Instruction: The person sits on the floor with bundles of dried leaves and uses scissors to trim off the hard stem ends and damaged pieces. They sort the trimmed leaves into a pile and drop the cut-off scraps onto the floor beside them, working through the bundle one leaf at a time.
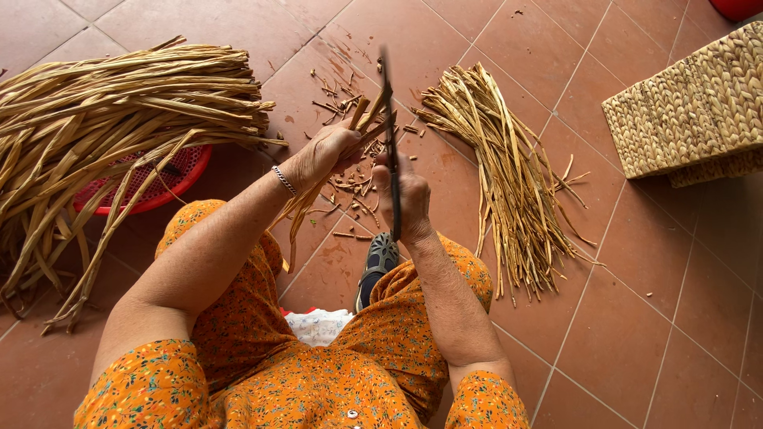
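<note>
2 hands at work over tiled floor (652, 334). Left hand (324, 151) closed round a few dried reed strands (306, 202), ends up w/ tips near scissors (390, 127). Right hand (403, 199) gripping scissor handles, blades pointing away. Cut scraps (358, 195) on floor below. Big reed bundle (119, 103) left, over red basket (171, 179); trimmed pile (509, 175) right; woven box (691, 103) far right.

Bright, even daylight, soft and diffuse across the tiled floor (636, 318). No glare on the tiles. Only faint, short shadows under the loose straw bundle (509, 175) and beside the red basket (171, 187). Sharp focus nearly everywhere; slight motion blur on the dark blade (389, 127). Mild wide-angle stretch at the corners.
</note>
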A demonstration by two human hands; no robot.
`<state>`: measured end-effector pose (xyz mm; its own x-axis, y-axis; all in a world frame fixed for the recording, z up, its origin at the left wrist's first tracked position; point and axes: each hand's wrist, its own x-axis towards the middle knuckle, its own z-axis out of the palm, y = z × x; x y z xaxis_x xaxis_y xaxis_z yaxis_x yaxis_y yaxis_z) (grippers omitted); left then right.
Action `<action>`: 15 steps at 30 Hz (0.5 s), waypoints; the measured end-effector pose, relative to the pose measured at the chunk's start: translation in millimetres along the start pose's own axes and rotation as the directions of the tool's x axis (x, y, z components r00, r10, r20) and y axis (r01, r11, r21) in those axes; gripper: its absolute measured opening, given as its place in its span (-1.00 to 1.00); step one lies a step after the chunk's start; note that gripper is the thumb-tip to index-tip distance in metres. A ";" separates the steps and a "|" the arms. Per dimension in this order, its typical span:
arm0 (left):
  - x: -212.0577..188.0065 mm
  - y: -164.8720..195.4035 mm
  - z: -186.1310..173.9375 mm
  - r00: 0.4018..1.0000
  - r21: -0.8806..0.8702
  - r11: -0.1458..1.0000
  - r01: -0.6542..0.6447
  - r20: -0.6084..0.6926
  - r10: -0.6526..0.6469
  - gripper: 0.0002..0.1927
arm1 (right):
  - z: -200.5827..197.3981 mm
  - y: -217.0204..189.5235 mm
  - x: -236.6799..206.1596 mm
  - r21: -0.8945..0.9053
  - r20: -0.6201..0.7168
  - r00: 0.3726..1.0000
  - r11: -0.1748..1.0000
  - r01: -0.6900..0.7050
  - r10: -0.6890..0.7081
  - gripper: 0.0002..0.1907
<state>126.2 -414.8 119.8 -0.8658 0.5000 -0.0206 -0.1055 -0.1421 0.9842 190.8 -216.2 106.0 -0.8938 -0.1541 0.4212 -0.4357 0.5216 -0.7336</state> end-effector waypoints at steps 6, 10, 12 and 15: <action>-4.3 4.6 8.6 0.999 -0.061 0.998 0.027 -0.040 -0.029 -0.74 | -7.5 10.7 20.9 0.564 -0.162 0.957 0.818 -0.111 0.242 -0.66; -0.3 -5.1 12.4 0.998 -0.036 0.997 0.062 0.018 -0.061 -0.75 | -7.0 3.5 25.9 0.705 -0.147 0.947 0.702 -0.103 0.286 -0.59; 3.0 -14.9 14.5 0.996 -0.046 0.997 0.065 0.067 -0.062 -0.75 | -8.1 -0.3 27.2 0.653 -0.139 0.941 0.743 -0.148 0.309 -0.61; 8.6 -30.3 12.3 0.997 -0.073 0.996 0.056 0.049 -0.053 -0.78 | -7.2 -2.8 32.7 0.647 -0.174 0.932 0.750 -0.136 0.319 -0.62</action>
<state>127.9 -395.7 92.0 -0.8341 0.5478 -0.0639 -0.1892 -0.1754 0.9662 163.5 -216.6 125.6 -0.9531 0.1684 0.2514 -0.2744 -0.1311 -0.9526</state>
